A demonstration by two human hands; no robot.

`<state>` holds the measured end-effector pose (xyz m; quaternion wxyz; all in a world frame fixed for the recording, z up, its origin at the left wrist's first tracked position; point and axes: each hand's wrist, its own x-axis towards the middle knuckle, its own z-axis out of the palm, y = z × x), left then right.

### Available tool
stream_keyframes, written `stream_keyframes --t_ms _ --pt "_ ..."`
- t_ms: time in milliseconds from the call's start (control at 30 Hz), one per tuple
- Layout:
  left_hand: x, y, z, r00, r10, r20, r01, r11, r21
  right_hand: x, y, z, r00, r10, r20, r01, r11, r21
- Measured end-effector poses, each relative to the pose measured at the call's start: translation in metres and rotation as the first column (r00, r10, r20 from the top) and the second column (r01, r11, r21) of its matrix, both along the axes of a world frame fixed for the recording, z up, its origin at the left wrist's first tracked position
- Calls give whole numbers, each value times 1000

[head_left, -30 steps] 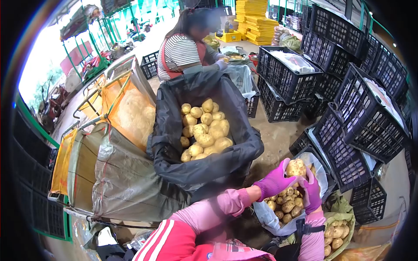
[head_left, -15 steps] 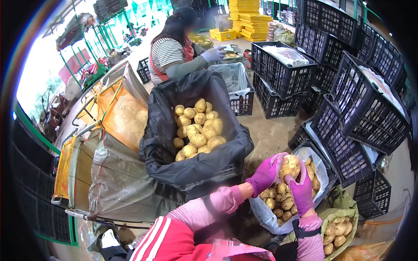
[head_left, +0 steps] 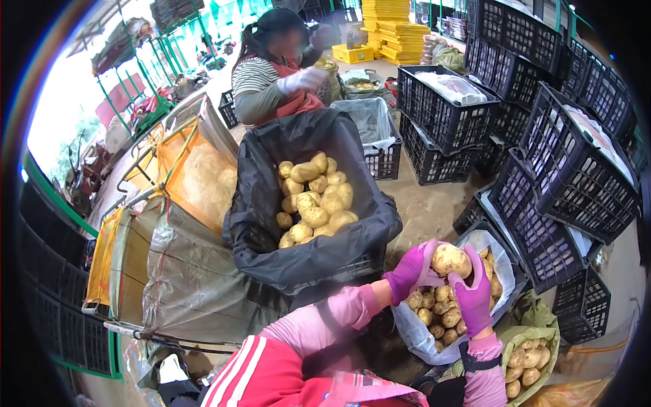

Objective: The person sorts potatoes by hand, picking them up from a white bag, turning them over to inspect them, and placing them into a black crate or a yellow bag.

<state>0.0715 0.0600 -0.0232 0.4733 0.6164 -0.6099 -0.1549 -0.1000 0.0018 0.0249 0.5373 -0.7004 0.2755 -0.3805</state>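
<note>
Above the bag-lined crate at lower right, both my hands hold one large potato [head_left: 451,260]. My left hand [head_left: 411,273], in a purple glove, is closed against its left side. My right hand [head_left: 472,298], gloved in the same purple, grips it from the right and below, thumb on the near face. Under them, smaller potatoes [head_left: 443,316] lie inside a pale plastic liner [head_left: 409,330]. Left of my hands, a crate with a black liner [head_left: 261,254] contains a heap of potatoes [head_left: 314,216].
A green sack [head_left: 550,330] of potatoes stands beside my right wrist. Stacked black crates [head_left: 576,163] rise on the right. Beyond the black-lined crate, a co-worker [head_left: 271,81] in white gloves faces this way. Wrapped sacks on a frame [head_left: 196,271] stand left.
The potato has turned in my hands, showing a smoother face. The co-worker has turned towards the black-lined crate and raised both hands. The view has shifted slightly.
</note>
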Motion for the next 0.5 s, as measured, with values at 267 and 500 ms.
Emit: stream_keyframes --t_ms 267,500 --pt "-2 4 42 323 144 -936 536 787 306 -8 -4 -3 961 -161 -224 31 871 -490" --pt "-3 -14 -29 817 -184 -546 243 969 38 -10 -14 2 997 28 -76 -32 998 -58"
